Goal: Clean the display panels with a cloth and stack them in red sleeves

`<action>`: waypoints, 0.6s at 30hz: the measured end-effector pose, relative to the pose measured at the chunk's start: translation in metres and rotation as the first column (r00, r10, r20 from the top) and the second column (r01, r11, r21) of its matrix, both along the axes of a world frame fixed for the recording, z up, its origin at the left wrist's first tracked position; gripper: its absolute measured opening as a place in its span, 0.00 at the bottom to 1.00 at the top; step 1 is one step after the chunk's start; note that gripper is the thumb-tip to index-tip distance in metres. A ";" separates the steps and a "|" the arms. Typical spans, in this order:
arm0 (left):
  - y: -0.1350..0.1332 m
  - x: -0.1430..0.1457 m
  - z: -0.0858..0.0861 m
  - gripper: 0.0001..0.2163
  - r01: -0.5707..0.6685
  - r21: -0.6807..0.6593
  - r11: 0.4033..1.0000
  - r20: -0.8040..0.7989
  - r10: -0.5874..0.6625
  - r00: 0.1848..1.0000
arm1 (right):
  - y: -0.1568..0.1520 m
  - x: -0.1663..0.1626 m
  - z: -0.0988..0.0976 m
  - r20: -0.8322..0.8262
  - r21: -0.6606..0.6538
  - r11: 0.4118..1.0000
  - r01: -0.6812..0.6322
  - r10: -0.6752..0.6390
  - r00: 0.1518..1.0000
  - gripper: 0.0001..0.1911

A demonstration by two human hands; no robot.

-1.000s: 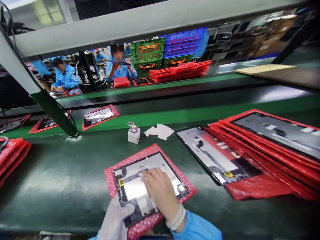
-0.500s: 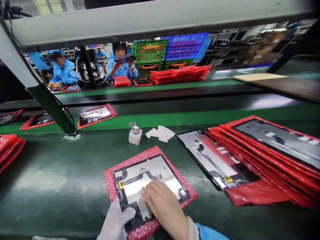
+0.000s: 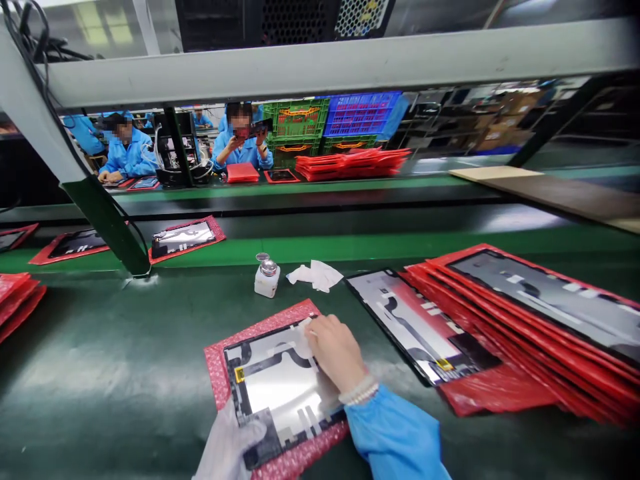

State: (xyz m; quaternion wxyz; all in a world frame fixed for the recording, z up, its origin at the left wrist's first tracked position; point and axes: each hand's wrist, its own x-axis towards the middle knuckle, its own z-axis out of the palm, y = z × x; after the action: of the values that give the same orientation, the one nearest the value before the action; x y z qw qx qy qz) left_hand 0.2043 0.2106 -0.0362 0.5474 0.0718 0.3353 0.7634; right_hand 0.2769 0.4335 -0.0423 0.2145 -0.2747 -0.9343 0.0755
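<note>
A tablet display panel (image 3: 280,393), its silver back facing up with dark flex strips and a yellow tape patch, lies on a red bubble-wrap bag (image 3: 217,357). My left hand (image 3: 230,437), in a white glove, grips the panel's lower left edge, thumb on top and the other fingers hidden. My bare right hand (image 3: 337,350) is closed, fingertips pressing a thin white wipe (image 3: 303,333) against the panel near its far right corner. Beyond the panel stand a small white dispenser bottle (image 3: 267,283) with a metal top and some crumpled white wipes (image 3: 320,275).
At right, another panel (image 3: 400,323) leans against a stack of red bags (image 3: 480,320) with a panel on top. More bagged panels (image 3: 185,239) lie on the green strip behind. A green-wrapped post (image 3: 107,227) rises at left; a white beam (image 3: 300,70) crosses above. Co-workers sit opposite.
My right hand has slid with the wipe from the panel's middle to its far right corner. The left hand keeps its hold. The whole view has tilted slightly upward.
</note>
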 end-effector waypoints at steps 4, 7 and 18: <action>0.000 0.002 0.004 0.36 -0.043 -0.002 0.999 0.039 0.043 0.998 | -0.001 0.004 0.004 -0.005 0.005 1.000 -0.029 0.029 1.000 0.09; 0.001 0.004 0.011 0.35 -0.055 -0.005 0.998 0.048 0.055 0.997 | 0.000 0.001 0.006 -0.040 0.001 1.000 0.019 -0.019 0.999 0.10; -0.014 -0.016 0.042 0.24 -0.156 -0.163 0.974 -0.526 0.048 0.849 | 0.044 0.055 0.034 -0.489 -0.237 0.969 0.069 -0.181 0.853 0.18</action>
State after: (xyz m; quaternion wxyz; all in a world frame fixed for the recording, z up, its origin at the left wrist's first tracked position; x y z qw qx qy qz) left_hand 0.1888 0.1968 0.0062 0.3996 0.2014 0.5485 0.7063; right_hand 0.3323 0.4777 -0.0081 0.4268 -0.3266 -0.8116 0.2292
